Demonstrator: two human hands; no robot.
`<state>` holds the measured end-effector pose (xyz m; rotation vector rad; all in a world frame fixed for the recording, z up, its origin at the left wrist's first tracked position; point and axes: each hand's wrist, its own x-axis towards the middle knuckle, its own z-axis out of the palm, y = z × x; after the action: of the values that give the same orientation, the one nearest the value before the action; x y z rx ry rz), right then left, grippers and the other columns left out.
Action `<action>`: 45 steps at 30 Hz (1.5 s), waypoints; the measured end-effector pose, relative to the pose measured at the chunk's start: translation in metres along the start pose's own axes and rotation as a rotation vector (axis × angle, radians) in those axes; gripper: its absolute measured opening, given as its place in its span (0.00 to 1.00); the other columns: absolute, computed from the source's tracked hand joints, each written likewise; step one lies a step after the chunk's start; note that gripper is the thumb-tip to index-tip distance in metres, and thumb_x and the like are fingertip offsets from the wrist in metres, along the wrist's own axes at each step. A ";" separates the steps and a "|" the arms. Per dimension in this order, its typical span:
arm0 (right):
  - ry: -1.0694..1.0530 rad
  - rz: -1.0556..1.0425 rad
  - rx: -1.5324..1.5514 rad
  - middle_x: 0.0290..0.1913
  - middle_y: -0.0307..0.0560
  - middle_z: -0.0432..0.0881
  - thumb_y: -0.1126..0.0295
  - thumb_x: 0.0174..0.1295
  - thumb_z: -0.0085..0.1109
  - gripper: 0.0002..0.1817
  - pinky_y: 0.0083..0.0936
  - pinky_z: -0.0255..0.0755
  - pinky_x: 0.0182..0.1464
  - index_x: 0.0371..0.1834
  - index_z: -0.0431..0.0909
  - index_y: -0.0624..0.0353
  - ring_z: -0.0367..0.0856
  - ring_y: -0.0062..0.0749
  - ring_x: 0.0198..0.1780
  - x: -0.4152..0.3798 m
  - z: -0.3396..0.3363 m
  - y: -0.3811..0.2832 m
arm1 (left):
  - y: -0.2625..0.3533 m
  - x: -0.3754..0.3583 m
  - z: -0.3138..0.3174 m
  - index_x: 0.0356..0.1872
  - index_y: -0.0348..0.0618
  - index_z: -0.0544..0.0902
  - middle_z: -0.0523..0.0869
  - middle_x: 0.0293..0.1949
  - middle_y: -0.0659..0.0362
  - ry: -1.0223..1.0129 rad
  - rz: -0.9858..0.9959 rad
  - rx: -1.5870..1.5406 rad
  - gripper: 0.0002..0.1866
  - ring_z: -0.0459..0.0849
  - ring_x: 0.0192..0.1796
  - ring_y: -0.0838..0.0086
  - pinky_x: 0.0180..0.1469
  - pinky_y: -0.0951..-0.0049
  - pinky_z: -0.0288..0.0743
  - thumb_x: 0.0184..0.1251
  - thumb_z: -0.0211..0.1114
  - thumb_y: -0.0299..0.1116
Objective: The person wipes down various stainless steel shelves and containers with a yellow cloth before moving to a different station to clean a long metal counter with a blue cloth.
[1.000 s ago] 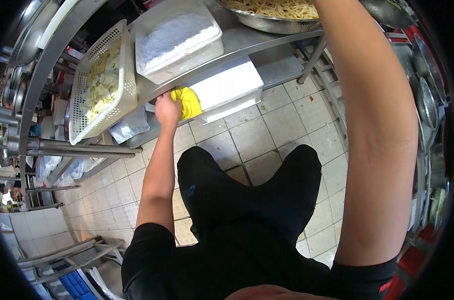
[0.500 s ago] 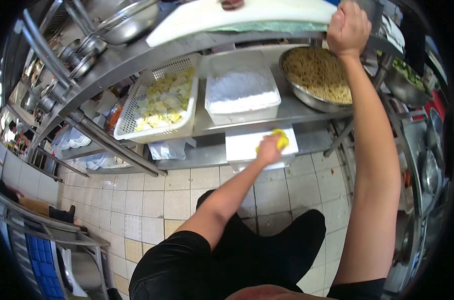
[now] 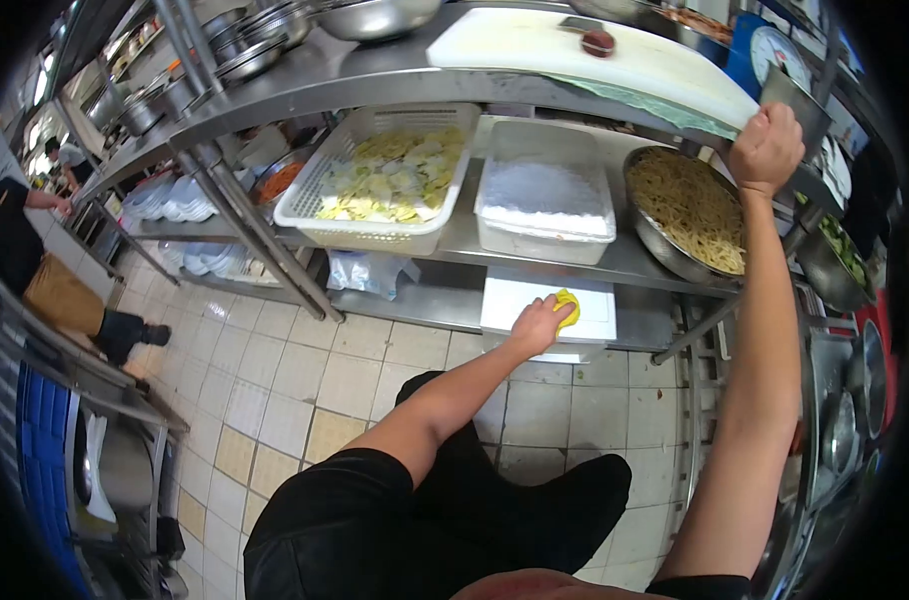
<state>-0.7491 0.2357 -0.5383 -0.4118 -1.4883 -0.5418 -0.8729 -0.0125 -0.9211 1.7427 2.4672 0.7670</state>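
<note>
My left hand (image 3: 538, 326) is closed on a yellow cloth (image 3: 567, 308), which rests on the white lid (image 3: 505, 300) of a box on the bottom shelf. Up at the right, my right hand (image 3: 768, 150) is closed round the edge of the steel counter (image 3: 375, 92), by the right corner of a white cutting board (image 3: 475, 42). On that board lie a dark red item (image 3: 598, 43) and a knife, partly seen. The middle shelf, above the box, holds a white basket of cut cabbage (image 3: 395, 180), a white tub (image 3: 545, 235) and a steel bowl of noodles (image 3: 685, 210).
Steel pans (image 3: 250, 60) stand on the counter at the upper left. A clear bag (image 3: 365, 272) lies beside the box. Another person (image 3: 35, 250) stands at the left edge. Racks line both sides; the right one (image 3: 825, 300) holds bowls. A blue scale (image 3: 770, 50) is at the upper right.
The view has swung left, so the shelves appear further right and the other person shows more. The cloth in my left hand has shifted slightly left and nearer on the lid.
</note>
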 end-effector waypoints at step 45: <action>-0.044 -0.074 0.082 0.35 0.53 0.79 0.65 0.67 0.49 0.08 0.46 0.70 0.41 0.36 0.76 0.56 0.78 0.54 0.39 -0.016 0.029 0.054 | -0.094 -0.051 -0.472 0.58 0.57 0.81 0.77 0.64 0.44 0.878 0.047 0.601 0.19 0.74 0.61 0.46 0.64 0.51 0.70 0.65 0.65 0.33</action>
<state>-0.7418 0.2977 -0.5494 -0.3072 -1.5676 -0.5317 -1.0754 -0.2594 -0.5572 1.9025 3.5463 1.0439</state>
